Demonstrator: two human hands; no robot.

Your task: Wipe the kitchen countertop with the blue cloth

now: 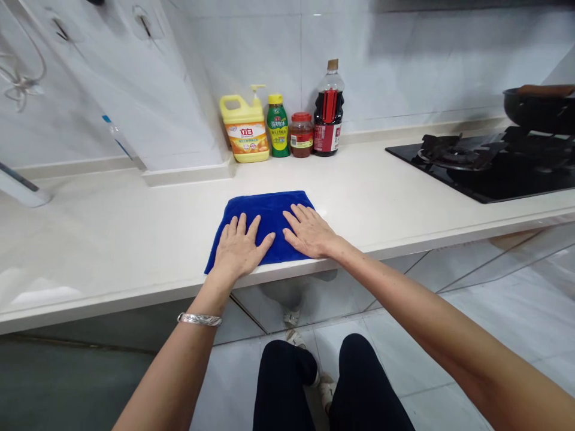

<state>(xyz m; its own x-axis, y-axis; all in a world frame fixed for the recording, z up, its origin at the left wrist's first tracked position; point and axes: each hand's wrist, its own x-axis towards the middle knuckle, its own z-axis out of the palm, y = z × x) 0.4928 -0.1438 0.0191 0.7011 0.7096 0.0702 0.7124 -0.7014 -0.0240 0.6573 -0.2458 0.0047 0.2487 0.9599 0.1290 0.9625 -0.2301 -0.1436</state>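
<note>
A blue cloth (pixel 269 206) lies spread flat near the front edge of the white countertop (pixel 148 233). On its left part rests my left hand (pixel 240 245), palm down with the fingers spread. My right hand (pixel 309 230) lies flat over the cloth's right side, its fingers stretched out and slightly apart. Neither hand grips the cloth; both press or rest on top of it.
Against the wall stand a yellow detergent jug (pixel 247 129), a green squeeze bottle (pixel 278 126), a red-lidded jar (pixel 301 134) and a large dark sauce bottle (pixel 329 114). At right is a black gas stove (pixel 471 161) with a wok (pixel 539 111). A wall corner (pixel 188 176) juts out at left.
</note>
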